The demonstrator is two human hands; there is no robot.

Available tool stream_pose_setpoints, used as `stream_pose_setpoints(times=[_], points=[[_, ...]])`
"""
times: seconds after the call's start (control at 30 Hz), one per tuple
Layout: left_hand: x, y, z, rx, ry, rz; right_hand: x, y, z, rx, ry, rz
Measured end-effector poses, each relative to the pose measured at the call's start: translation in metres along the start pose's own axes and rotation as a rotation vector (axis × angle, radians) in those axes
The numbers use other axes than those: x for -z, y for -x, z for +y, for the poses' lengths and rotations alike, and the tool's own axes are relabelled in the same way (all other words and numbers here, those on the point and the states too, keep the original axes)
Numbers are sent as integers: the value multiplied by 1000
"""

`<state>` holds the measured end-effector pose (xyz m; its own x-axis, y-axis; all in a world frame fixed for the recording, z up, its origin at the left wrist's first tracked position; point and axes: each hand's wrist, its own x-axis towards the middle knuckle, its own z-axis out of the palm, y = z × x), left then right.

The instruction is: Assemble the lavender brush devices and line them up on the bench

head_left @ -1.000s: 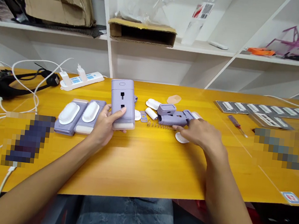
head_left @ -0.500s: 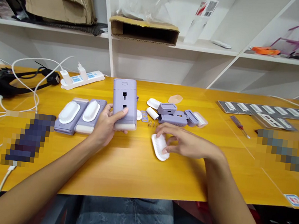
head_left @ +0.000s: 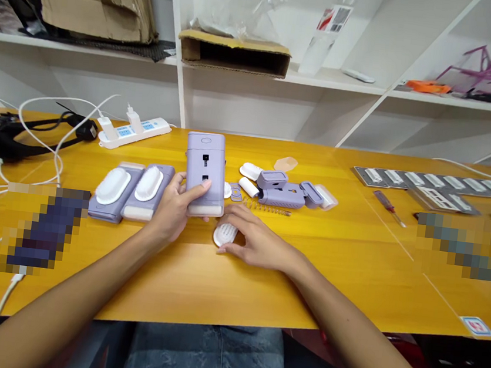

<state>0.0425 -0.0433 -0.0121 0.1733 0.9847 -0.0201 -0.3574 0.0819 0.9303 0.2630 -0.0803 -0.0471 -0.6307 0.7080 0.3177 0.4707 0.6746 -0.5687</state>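
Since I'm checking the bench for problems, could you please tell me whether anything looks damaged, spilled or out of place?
No spill shows. The brown cardboard box at upper left looks creased and bent. Beyond the right hand, a thin coiled metal spring lies loose beside separate purple plastic parts, though that may be deliberate.

The case [head_left: 214, 170] is lavender, the oval piece [head_left: 224, 235] white, the table [head_left: 163, 284] yellow with wood grain.

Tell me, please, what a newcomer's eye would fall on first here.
Probably the lavender case held up in the left hand near the centre, with the right hand gripping a white oval piece just below it. The bright yellow table beneath and the purple frame at upper right also stand out.
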Motion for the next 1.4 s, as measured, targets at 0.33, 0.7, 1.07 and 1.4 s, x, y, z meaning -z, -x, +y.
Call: stream_pose_setpoints(times=[0.33,0.7,1.07,1.4], points=[[1,0,1,33,-30,-53,2,7,10,-191,56,110],[-2,7,-1,9,-109,-110,26,-5,10,-607,-1369,470],[2,11,-15,-20,-239,-232,25,-3,8,-478,-1443,489],[-2,12,-11,-12,-256,-463,22,-4,-2,-317,-1314,530]])
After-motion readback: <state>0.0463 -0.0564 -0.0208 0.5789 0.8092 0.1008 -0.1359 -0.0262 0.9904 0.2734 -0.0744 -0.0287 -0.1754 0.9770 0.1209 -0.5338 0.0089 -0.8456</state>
